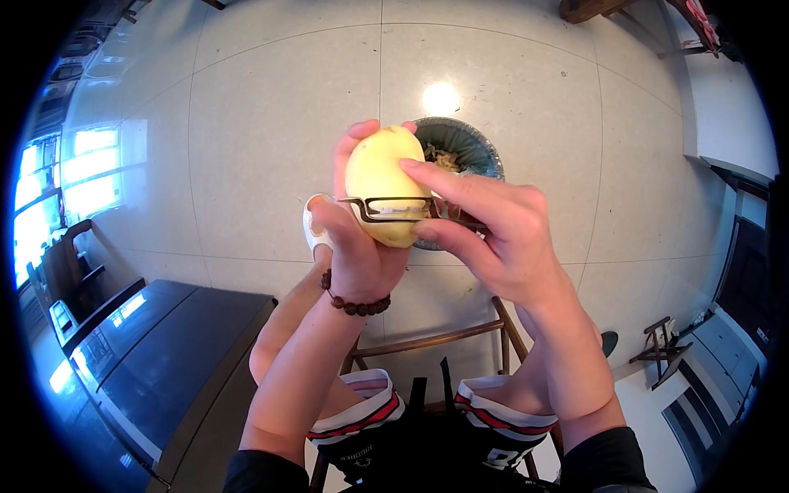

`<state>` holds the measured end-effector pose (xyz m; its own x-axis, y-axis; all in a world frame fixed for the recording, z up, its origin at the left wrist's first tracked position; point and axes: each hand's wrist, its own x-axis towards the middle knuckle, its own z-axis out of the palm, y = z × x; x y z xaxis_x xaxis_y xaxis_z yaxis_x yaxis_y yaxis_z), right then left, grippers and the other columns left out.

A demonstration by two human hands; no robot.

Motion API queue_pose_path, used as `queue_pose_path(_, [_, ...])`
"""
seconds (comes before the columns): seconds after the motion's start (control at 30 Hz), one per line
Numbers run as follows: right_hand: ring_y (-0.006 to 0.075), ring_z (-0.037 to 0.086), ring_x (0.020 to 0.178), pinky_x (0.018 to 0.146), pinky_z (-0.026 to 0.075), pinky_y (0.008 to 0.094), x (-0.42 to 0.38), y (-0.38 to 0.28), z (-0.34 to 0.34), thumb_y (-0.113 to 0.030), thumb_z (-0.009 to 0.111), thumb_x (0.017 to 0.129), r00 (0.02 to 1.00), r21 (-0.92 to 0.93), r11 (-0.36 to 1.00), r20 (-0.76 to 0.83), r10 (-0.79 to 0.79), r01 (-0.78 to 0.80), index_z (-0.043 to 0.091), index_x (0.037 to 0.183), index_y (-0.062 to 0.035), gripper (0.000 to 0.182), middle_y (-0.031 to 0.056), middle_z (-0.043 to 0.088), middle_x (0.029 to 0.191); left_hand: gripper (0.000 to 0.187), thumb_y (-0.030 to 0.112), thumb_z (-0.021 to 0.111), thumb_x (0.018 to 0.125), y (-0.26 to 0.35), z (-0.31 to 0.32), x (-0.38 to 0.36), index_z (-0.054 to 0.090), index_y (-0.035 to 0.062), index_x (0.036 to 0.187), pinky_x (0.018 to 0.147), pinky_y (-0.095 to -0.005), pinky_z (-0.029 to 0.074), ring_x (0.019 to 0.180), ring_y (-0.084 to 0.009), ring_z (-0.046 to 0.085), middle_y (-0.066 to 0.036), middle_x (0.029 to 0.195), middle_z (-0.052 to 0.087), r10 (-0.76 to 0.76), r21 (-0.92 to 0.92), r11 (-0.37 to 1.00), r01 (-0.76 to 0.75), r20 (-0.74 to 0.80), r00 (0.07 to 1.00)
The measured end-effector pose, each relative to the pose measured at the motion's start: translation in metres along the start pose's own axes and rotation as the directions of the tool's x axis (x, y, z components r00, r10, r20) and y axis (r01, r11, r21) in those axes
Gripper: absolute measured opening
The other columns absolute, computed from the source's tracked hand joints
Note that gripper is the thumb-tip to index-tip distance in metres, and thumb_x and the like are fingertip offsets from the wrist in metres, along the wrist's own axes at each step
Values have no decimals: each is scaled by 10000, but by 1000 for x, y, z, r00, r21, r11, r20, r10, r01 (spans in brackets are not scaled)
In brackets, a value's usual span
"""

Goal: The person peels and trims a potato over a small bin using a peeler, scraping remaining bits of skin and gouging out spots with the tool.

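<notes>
A peeled, pale yellow potato (382,168) lies in my left hand (362,255), whose fingers wrap round it from behind and whose wrist wears a dark bead bracelet (360,308). My right hand (501,230) grips a metal peeler (399,209) between thumb and fingers. The peeler's blade lies across the lower part of the potato, and my right index fingertip is at the potato's right side. Behind both hands, a round bin with a dark liner (485,148) stands on the floor with peelings (444,158) in it.
Below my arms is a wooden stool or chair frame (431,341). A dark glossy table (173,345) is at the lower left. Wooden furniture (588,8) stands at the top right, and a small wooden stool (660,353) at the right. Tiled floor (279,99) lies beyond the hands.
</notes>
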<state>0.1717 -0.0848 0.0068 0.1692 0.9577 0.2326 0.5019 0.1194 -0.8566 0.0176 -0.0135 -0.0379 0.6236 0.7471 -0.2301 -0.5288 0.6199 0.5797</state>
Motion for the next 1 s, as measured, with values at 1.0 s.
queue_pose_path(1.0, [92,572,624,605,500,248,-4,-4,6,-205,879,865,991,96,986,10,133,-133,615,1490,-68,692,86,698,827,1128,930,533,792,4,-1,-2,276,195,1608,973,-452,576,1195,-293,633,-114,1491,523,-73,-238,968,76,19,997])
